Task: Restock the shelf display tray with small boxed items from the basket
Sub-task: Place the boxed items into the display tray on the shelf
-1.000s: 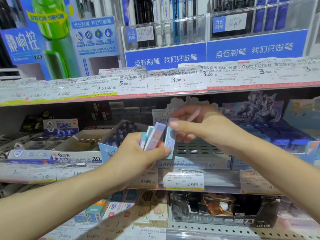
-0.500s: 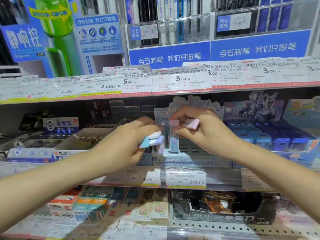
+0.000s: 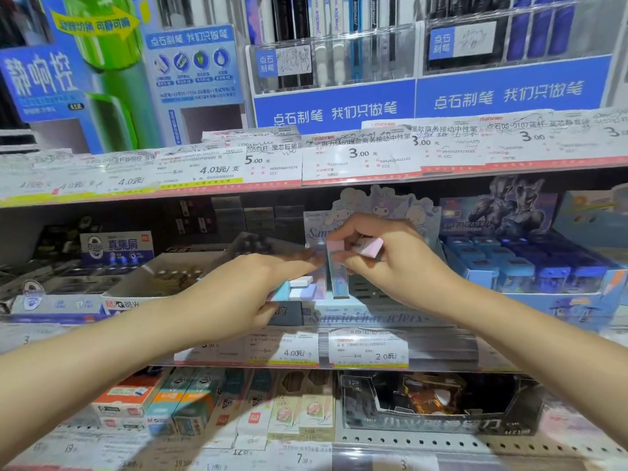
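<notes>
On the middle shelf stands a pale blue cartoon-character display tray (image 3: 373,317) with slotted compartments. My left hand (image 3: 244,294) holds a small stack of pastel boxed items (image 3: 299,288), blue, white and lilac, right at the tray's left front. Fingers of my right hand (image 3: 384,263) pinch one upright box with a pink top (image 3: 338,273), standing it in the tray's left part, and a pink-and-white box (image 3: 368,248) is tucked in the same hand. The basket is out of view.
A blue carton of boxed items (image 3: 543,277) stands right of the tray, a white carton (image 3: 163,280) to its left. Price tags (image 3: 368,348) line the shelf edge. Pen racks (image 3: 333,62) fill the upper shelf; boxes (image 3: 190,402) and a dark tray (image 3: 438,409) sit below.
Both hands have moved forward to the tray. My right hand took one box from the left hand's stack and brought it upright down into the tray.
</notes>
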Demonstrator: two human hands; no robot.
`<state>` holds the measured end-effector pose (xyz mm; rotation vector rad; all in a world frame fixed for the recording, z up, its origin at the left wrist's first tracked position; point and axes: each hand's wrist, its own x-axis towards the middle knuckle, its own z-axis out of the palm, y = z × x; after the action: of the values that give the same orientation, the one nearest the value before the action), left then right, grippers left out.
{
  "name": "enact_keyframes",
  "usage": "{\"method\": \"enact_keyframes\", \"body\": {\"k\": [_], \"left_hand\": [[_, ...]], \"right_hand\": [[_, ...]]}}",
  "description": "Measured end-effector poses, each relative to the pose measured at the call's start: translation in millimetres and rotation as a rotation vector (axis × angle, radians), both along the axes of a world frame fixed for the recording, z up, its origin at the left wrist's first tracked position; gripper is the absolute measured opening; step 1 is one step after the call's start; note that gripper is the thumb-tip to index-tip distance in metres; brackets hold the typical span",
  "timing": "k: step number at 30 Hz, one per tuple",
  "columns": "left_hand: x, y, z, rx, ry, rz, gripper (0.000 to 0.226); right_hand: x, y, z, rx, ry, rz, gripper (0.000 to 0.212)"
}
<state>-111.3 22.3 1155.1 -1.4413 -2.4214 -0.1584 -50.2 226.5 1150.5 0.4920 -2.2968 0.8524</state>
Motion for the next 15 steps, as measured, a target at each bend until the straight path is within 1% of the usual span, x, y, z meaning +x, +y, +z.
{"method": "enact_keyframes", "body": {"k": [5, 11, 15], "left_hand": [[-1.9, -2.1, 0.0, 0.001, -0.067, 0.026, 0.073], [-3.3, -1.7, -1.6, 0.029, -0.064, -0.002, 0.072], [-2.3, -2.7, 0.7, 0.005, -0.079, 0.005, 0.072]], "right_hand": [[1.4, 1.0, -1.3, -0.01, -0.013, -0.005, 0.015], [3.2, 1.6, -0.8, 0.021, -0.007, -0.008, 0.01], [2.3, 1.2, -1.4, 0.085, 0.022, 0.008, 0.008]]}}
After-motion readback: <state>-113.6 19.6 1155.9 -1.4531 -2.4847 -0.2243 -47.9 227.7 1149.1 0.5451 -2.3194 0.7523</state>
